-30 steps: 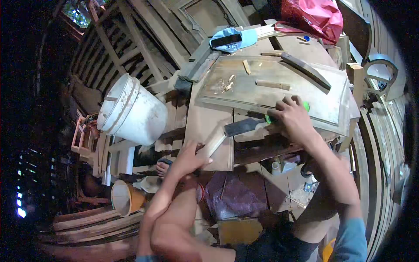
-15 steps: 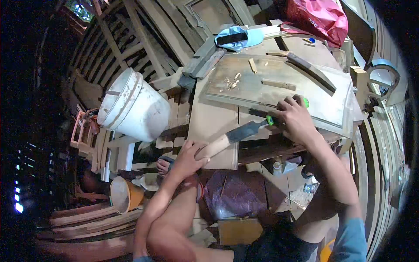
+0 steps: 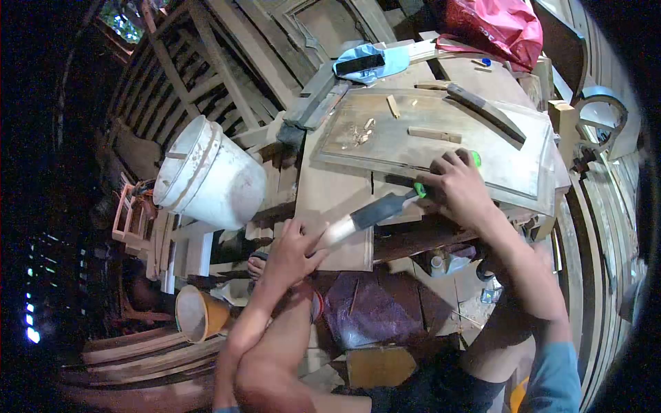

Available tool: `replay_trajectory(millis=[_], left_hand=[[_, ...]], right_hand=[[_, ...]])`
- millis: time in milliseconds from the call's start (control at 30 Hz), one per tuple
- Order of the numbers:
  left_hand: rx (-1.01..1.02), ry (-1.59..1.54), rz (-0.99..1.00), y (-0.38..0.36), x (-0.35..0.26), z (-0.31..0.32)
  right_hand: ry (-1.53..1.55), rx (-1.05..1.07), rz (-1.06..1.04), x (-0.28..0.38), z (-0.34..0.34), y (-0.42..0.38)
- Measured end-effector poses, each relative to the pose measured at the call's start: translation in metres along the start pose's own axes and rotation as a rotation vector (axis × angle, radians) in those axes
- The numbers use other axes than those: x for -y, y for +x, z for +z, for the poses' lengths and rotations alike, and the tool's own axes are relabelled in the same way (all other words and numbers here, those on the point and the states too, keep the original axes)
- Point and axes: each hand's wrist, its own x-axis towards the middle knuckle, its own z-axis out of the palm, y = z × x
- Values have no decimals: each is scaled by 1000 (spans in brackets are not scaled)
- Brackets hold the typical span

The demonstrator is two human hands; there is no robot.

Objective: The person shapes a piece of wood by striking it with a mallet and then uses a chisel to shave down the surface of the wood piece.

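Note:
My right hand is closed around the green handle of a flat, dark file, above the near edge of a wooden panel. The file slants down to the left, its far end lying against a pale piece of wood. My left hand, fingers closed, grips the lower end of that pale piece near my knee. Its held end is hidden by the fingers. Under both hands lies a flat board.
Wood shavings, a small wood strip and a long dark-topped tool lie on the panel. A blue cap and pink bag sit behind. A white bucket stands left, an orange bucket lower.
The view has shifted slightly. My left hand has turned a little on the pale wood, covering more of it. My right hand keeps its hold on the file.

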Motion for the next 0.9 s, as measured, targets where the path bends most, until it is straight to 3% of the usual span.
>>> replay_trajectory(millis=[100, 167, 200, 300, 567, 900], left_hand=[[1, 1, -8, 0, 0, 1], [5, -16, -12, 1, 1, 1], [12, -17, -9, 1, 0, 1], [6, 7, 1, 1, 0, 0], [-39, -7, 36, -1, 4, 5], [53, -88, -99, -6, 12, 11]], right_hand=[[25, -2, 10, -2, 2, 0], [-13, -123, -21, 4, 5, -1], [23, 132, 79, 9, -2, 0], [-88, 110, 33, 11, 4, -2], [1, -2, 37, 5, 2, -1], [-9, 15, 74, 0, -4, 0]])
